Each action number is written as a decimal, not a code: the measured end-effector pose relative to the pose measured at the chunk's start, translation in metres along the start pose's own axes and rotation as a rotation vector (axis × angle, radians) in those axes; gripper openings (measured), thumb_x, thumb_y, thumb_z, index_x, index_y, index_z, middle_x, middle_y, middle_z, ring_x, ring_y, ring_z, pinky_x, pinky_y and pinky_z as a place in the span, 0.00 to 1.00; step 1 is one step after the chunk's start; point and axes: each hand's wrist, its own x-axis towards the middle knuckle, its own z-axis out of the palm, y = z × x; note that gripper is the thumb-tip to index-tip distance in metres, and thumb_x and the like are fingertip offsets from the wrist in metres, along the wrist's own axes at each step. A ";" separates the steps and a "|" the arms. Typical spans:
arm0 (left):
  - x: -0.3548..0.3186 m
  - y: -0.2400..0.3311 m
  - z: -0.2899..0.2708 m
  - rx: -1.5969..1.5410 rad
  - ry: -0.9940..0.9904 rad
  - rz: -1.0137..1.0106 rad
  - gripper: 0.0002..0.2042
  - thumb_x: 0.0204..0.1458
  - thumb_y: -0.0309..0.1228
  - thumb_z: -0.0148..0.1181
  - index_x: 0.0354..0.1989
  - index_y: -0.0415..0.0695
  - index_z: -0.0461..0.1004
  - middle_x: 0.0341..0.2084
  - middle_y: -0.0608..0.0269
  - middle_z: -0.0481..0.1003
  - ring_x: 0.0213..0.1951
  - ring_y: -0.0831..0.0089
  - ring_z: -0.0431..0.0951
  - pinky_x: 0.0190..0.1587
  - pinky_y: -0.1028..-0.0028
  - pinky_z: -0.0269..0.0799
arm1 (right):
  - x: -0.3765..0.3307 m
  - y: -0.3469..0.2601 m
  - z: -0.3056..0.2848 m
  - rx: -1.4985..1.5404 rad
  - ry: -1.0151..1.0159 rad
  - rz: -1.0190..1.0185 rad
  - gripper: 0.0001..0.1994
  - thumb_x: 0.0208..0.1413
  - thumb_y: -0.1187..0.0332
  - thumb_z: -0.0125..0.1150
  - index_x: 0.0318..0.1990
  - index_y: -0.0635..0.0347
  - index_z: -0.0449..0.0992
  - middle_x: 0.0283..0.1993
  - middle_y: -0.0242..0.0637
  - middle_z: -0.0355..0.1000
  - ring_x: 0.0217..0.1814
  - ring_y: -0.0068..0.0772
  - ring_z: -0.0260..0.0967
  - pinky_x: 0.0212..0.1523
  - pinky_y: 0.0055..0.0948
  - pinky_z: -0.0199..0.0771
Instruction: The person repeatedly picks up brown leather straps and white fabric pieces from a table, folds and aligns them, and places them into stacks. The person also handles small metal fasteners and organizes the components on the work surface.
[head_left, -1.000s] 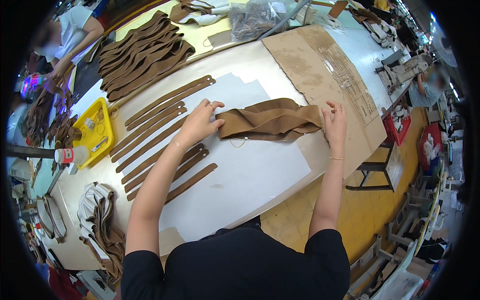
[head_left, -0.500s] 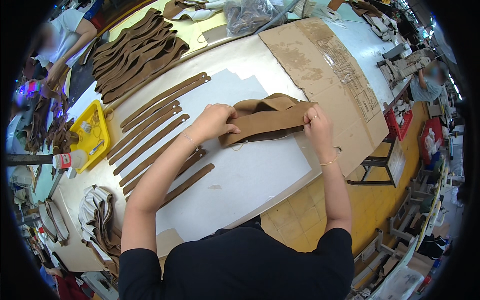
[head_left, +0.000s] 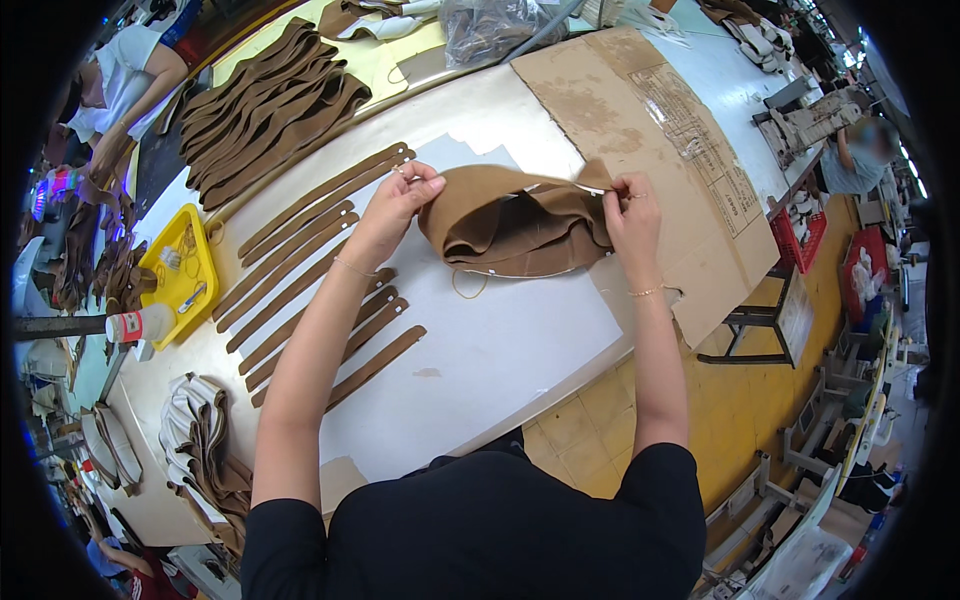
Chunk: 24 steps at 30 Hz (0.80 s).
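A wide brown leather-like band (head_left: 486,184) is stretched between my two hands above the table. My left hand (head_left: 402,203) pinches its left end between thumb and fingers. At the other end, my right hand (head_left: 631,212) grips it with curled fingers. Below the band lies a looped bundle of similar brown pieces (head_left: 540,240), with small white marks along the near edge. A thin yellowish string loop (head_left: 467,284) hangs from that bundle. Several narrow brown strips (head_left: 300,275) lie side by side to the left, some partly behind my left forearm.
A grey-white sheet (head_left: 470,360) covers the table, with flattened cardboard (head_left: 690,190) at right. A wavy stack of brown pieces (head_left: 265,115) lies at far left. Nearer are a yellow tray (head_left: 207,262), a lidded jar (head_left: 145,322) and white-and-brown pieces (head_left: 195,425). A person (head_left: 125,90) works at upper left.
Both hands have raised the band and moved it toward the far side, the left hand also shifting left. The looped bundle beneath now shows its open folds.
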 end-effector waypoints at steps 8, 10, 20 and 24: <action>-0.002 -0.024 -0.008 0.765 0.148 -0.146 0.17 0.55 0.40 0.62 0.40 0.37 0.73 0.29 0.60 0.75 0.32 0.71 0.75 0.37 0.72 0.72 | -0.012 0.017 0.000 -0.090 -0.358 -0.117 0.09 0.49 0.77 0.58 0.38 0.58 0.72 0.37 0.36 0.71 0.41 0.39 0.68 0.45 0.37 0.67; -0.008 -0.013 0.006 0.884 0.220 -0.252 0.19 0.53 0.42 0.63 0.42 0.37 0.75 0.31 0.55 0.77 0.34 0.66 0.77 0.41 0.69 0.73 | -0.019 0.017 -0.006 -0.005 -0.394 0.021 0.11 0.48 0.74 0.58 0.42 0.55 0.74 0.41 0.34 0.72 0.46 0.38 0.67 0.50 0.38 0.64; -0.014 -0.008 0.018 0.847 0.083 0.010 0.12 0.47 0.35 0.70 0.28 0.41 0.73 0.31 0.56 0.77 0.38 0.68 0.75 0.40 0.70 0.71 | -0.024 -0.004 -0.023 -0.266 -0.525 0.001 0.29 0.45 0.65 0.62 0.60 0.48 0.69 0.59 0.30 0.67 0.64 0.39 0.59 0.64 0.47 0.50; -0.019 0.004 0.012 0.392 -0.028 -0.134 0.11 0.51 0.33 0.67 0.34 0.44 0.71 0.28 0.63 0.78 0.35 0.79 0.75 0.37 0.76 0.67 | -0.032 -0.002 -0.007 -0.413 -0.433 -0.003 0.29 0.45 0.70 0.60 0.60 0.48 0.69 0.59 0.30 0.69 0.66 0.36 0.59 0.65 0.47 0.49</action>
